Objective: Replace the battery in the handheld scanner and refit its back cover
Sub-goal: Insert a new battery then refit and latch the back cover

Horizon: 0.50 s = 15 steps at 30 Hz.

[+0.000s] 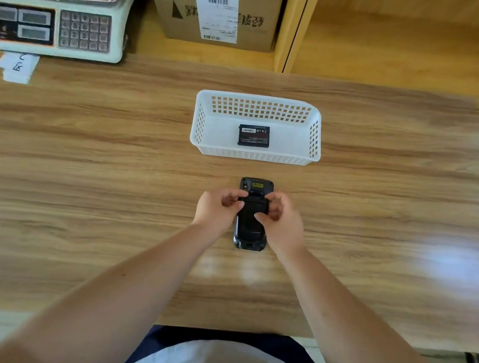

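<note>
A: Start at the upper left of the frame; what sits there?

B: A white weighing scale [53, 24] with three small displays and a grey keypad, a brown box resting on its pan; just below it, a few white paper slips [18, 67] lie at the far left corner of the wooden table [80, 175].

A: And moving right along the top?

B: A cardboard box [216, 4] with a white barcode label stands behind the table, top centre; to its right, pale wooden shelving fills the upper right.

A: The middle of the frame?

B: A white plastic basket [254, 152] with perforated walls stands on the table just above centre; a flat black battery [253, 135] lies on its floor, label up, apart from the walls.

A: Where is the scanner?

B: The black scanner [250, 231] lies face down on the table just below the basket, lengthways, its yellow-labelled end pointing toward the basket; the two are near but not touching.

A: The hands?

B: The left hand [216, 205] is curled against the scanner's left edge, fingertips on the upper part of its back; the right hand [280, 220] is curled on the right edge, thumb lying across the dark back cover [254, 207]; both grip the scanner.

A: Is the cover seated?

B: I cannot tell; the fingers hide its edges.
</note>
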Motion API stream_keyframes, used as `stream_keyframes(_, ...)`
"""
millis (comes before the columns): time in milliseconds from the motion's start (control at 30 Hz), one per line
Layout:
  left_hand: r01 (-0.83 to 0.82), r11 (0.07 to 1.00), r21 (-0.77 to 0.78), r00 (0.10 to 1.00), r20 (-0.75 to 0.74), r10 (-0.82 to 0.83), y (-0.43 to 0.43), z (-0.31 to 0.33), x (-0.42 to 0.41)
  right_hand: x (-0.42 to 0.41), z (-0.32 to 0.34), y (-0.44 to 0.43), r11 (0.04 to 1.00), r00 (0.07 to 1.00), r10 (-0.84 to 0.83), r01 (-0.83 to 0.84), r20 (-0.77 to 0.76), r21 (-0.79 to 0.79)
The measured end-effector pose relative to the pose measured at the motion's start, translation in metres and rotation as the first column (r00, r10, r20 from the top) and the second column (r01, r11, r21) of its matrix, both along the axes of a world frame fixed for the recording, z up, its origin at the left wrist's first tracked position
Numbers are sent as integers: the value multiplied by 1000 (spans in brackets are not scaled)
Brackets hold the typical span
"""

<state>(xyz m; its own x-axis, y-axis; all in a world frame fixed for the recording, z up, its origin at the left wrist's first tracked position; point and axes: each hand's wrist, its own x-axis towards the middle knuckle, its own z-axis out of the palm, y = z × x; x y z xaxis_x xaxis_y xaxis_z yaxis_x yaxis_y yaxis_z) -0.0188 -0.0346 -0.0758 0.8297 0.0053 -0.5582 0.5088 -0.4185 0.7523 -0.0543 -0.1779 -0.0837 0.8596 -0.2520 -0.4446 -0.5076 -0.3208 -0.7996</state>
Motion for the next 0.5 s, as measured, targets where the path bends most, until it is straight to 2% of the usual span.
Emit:
stream_keyframes(300,58,998,17,997,55,-58,0,-3,-4,-4,-7,-3,992,999,44,-42,15,-119)
stream_keyframes(500,143,985,102,984,94,-152,0,-6,-4,-3,-10,-9,964,990,140,-138,-7,-228)
